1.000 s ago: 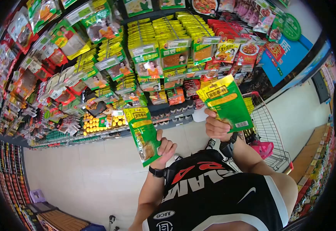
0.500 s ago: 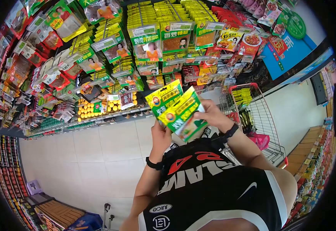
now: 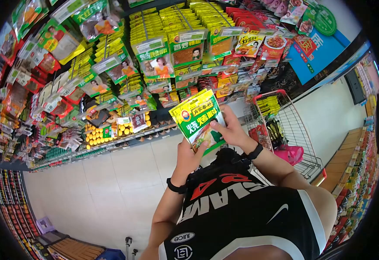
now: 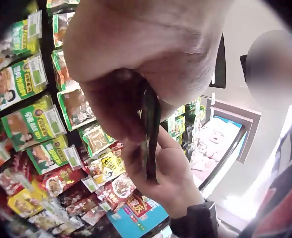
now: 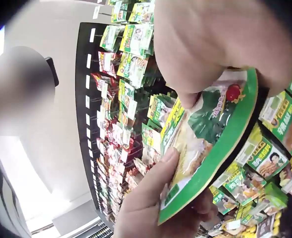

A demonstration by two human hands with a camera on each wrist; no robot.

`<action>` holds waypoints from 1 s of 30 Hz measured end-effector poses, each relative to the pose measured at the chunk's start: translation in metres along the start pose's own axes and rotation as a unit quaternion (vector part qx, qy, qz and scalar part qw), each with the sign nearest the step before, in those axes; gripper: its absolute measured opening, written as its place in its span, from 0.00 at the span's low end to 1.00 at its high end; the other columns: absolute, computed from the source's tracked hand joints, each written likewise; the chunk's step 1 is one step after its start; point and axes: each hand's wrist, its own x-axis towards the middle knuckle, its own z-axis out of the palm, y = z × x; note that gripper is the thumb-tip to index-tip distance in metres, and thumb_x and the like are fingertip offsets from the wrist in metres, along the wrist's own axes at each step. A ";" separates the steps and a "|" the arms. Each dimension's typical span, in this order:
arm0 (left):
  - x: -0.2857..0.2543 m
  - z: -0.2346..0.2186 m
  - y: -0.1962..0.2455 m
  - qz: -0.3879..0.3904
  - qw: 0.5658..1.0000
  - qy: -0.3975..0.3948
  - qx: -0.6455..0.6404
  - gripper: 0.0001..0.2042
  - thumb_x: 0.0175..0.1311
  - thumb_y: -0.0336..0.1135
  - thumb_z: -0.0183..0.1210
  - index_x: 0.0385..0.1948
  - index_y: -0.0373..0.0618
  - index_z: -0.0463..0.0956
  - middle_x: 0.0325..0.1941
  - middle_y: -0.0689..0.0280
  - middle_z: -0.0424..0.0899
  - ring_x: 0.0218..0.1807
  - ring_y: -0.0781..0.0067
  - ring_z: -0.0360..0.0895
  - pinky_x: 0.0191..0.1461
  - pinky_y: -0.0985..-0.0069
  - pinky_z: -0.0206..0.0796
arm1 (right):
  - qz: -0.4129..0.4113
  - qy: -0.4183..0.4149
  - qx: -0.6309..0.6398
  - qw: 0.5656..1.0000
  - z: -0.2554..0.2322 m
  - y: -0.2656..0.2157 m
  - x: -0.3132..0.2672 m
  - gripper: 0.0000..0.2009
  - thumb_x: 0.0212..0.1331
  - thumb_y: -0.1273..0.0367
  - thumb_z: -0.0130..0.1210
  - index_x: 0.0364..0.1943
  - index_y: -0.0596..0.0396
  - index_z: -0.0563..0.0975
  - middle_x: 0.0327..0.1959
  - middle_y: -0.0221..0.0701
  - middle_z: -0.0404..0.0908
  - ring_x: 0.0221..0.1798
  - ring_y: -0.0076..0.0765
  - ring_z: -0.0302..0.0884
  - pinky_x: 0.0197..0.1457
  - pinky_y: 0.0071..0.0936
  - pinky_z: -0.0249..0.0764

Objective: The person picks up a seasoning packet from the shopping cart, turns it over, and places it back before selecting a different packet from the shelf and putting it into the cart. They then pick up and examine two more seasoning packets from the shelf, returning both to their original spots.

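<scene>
Between left hand point(image 3: 188, 157), right hand point(image 3: 230, 130): two packets point(image 3: 196, 119).

Shop (hung packets point(image 3: 154, 60), trolley point(image 3: 285, 125))

Both hands raised together, left hand point(image 3: 188, 157) and right hand point(image 3: 229, 128) gripping.

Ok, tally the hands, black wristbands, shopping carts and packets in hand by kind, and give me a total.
Hands: 2, the left hand and the right hand
Black wristbands: 2, the left wristband and the right wristband
Shopping carts: 1, the shopping cart
Packets in hand: 1 plainly visible, a green packet; any packet behind it is hidden
Total: 6
</scene>
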 end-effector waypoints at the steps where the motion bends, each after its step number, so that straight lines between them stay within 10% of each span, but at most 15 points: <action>1: 0.008 0.002 0.003 0.001 1.000 -0.012 -0.007 0.22 0.65 0.33 0.62 0.58 0.36 0.70 0.50 0.51 0.85 0.52 0.58 0.84 0.54 0.67 0.73 | 0.008 0.011 0.028 1.000 -0.002 -0.015 0.001 0.24 0.66 0.73 0.57 0.63 0.56 0.62 0.52 0.33 0.76 0.57 0.26 0.72 0.60 0.28 0.71; 6: 0.059 0.009 0.040 0.094 0.994 -0.052 -0.021 0.21 0.66 0.29 0.60 0.60 0.36 0.68 0.52 0.52 0.84 0.53 0.57 0.84 0.56 0.67 0.72 | -0.033 0.038 0.036 0.998 -0.031 -0.047 0.026 0.33 0.66 0.73 0.57 0.71 0.59 0.53 0.56 0.34 0.74 0.62 0.27 0.69 0.65 0.27 0.67; 17: 0.201 0.008 0.108 0.169 0.984 -0.039 0.039 0.21 0.67 0.30 0.59 0.59 0.34 0.68 0.56 0.53 0.82 0.56 0.62 0.81 0.60 0.66 0.70 | -0.153 0.011 0.023 0.988 -0.097 -0.103 0.150 0.16 0.73 0.70 0.48 0.61 0.60 0.66 0.52 0.30 0.74 0.55 0.20 0.67 0.62 0.23 0.65; 30: 0.283 0.004 0.144 0.100 0.995 -0.022 -0.017 0.19 0.68 0.27 0.57 0.59 0.31 0.67 0.55 0.53 0.81 0.54 0.67 0.80 0.59 0.70 0.71 | -0.184 -0.012 0.071 0.980 -0.126 -0.128 0.237 0.15 0.73 0.69 0.48 0.58 0.62 0.66 0.50 0.32 0.72 0.53 0.21 0.65 0.59 0.23 0.64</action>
